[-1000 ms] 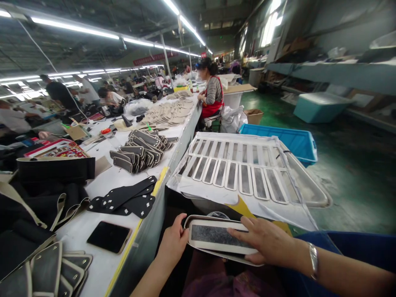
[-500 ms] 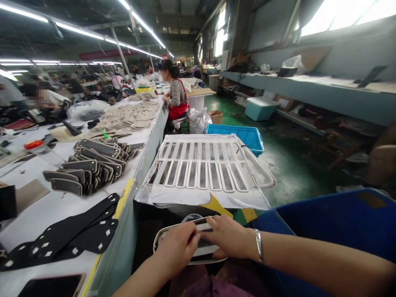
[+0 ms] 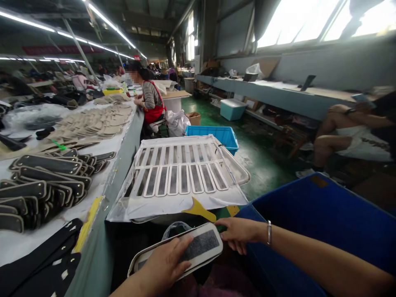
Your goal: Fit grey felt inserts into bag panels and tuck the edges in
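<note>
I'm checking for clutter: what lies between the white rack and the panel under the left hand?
A yellow piece and clear plastic show between the rack and panel in the head view.

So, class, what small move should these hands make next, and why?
Probably the right hand should press along the end of the cream-bordered grey panel: it is at that end's far corner, the left hand lies across the panel, and the near edge appears layered.
</note>
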Tool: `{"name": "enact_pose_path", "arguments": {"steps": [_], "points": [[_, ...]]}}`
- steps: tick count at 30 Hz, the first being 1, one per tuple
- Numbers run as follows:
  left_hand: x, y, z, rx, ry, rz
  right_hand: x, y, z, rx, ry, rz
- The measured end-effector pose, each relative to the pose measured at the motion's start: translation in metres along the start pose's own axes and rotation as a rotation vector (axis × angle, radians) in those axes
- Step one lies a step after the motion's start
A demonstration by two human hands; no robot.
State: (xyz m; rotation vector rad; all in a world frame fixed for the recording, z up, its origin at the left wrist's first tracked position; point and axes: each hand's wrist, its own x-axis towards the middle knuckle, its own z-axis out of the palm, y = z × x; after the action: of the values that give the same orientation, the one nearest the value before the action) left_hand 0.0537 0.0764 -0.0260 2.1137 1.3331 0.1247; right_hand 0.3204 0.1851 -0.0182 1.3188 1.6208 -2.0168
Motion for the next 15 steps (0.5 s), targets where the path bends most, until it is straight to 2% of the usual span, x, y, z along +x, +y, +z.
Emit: {"name": "enact_pose_path", "arguments": {"steps": [4, 11, 13, 15], "points": [[0.006, 0.006, -0.003, 0.121, -0.117, 0.015, 0.003, 0.016, 0.011, -0.067, 0.027, -0.107], [0.015, 0.02, -0.012, 0.174, -0.155, -0.039, -0.009, -0.006, 0.023, -0.036, 0.116, -0.425], [0.018, 0.022, -0.012, 0.175, -0.167, -0.04, -0.016, -0.011, 0.024, 0.011, 0.111, -0.451], [0.02, 0.022, -0.012, 0.189, -0.171, -0.043, -0.02, -0.013, 0.023, 0.049, 0.107, -0.407]]}}
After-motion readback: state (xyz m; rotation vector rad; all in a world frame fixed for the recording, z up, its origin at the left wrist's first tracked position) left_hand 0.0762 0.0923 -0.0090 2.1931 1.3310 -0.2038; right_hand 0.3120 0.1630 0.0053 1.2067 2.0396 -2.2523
